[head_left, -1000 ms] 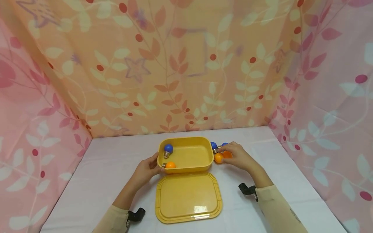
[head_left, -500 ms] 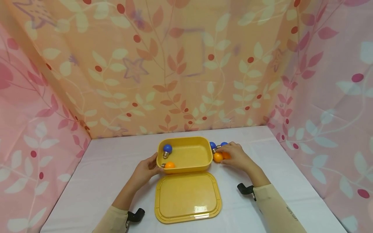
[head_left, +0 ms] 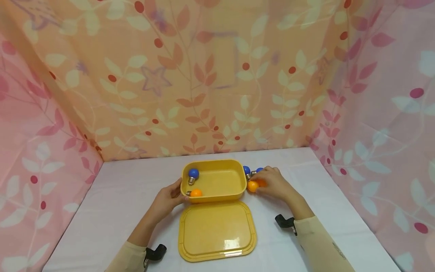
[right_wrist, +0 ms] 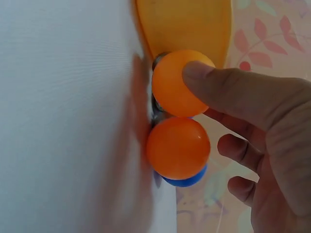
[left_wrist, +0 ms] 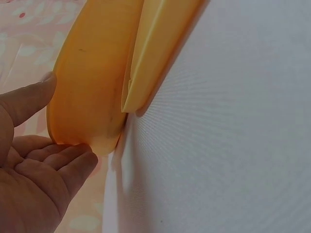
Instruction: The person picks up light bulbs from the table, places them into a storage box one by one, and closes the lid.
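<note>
A yellow plastic box [head_left: 221, 183] holds a blue light bulb [head_left: 193, 173] and an orange bulb [head_left: 196, 192] at its left end. My left hand [head_left: 166, 202] holds that end, thumb at the near corner; in the left wrist view its fingers bend against the box wall [left_wrist: 92, 73]. Beyond the box's right end, my right hand [head_left: 275, 185] pinches an orange bulb [right_wrist: 170, 90], with the thumb on its globe. Just beside it lies a second orange bulb [right_wrist: 179, 148], partly covered by the hand in the head view. Two blue bulbs [head_left: 246, 170] lie behind them.
The yellow lid [head_left: 217, 230] lies flat in front of the box on the white tablecloth [head_left: 102, 211]. Printed curtains [head_left: 210, 75] stand at the back and both sides. Each forearm carries a black wrist camera [head_left: 284, 222].
The pinched orange bulb has shifted slightly toward the front beside the box, with the right fingers on it. My left hand stays on the box. The head view has drifted a little.
</note>
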### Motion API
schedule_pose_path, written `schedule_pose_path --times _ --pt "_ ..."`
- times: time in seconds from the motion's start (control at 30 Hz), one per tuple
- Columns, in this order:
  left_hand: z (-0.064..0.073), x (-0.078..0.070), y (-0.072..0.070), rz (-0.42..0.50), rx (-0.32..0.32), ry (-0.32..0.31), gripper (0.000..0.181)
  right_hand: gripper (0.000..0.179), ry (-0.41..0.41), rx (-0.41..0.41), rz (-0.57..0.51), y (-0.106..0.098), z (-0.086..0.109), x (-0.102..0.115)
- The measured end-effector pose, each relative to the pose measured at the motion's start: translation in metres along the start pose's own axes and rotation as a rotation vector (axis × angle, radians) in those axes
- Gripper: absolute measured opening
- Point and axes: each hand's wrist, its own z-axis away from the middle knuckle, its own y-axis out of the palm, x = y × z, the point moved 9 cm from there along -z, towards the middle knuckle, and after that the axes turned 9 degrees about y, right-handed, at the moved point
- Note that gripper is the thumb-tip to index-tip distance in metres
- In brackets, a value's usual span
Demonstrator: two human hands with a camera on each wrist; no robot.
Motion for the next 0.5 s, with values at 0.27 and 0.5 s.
schedule_pose_path --times 0.27,0.5 --pt "0.004 -0.001 0.001 0.004 0.003 -0.014 0.087 0.034 0.002 0.016 -0.131 -0.017 0.01 0.0" --pt "0.0 0.0 -0.001 -0.01 0.004 -0.007 0.087 0.035 0.0 -0.029 -0.184 -0.035 0.008 -0.006"
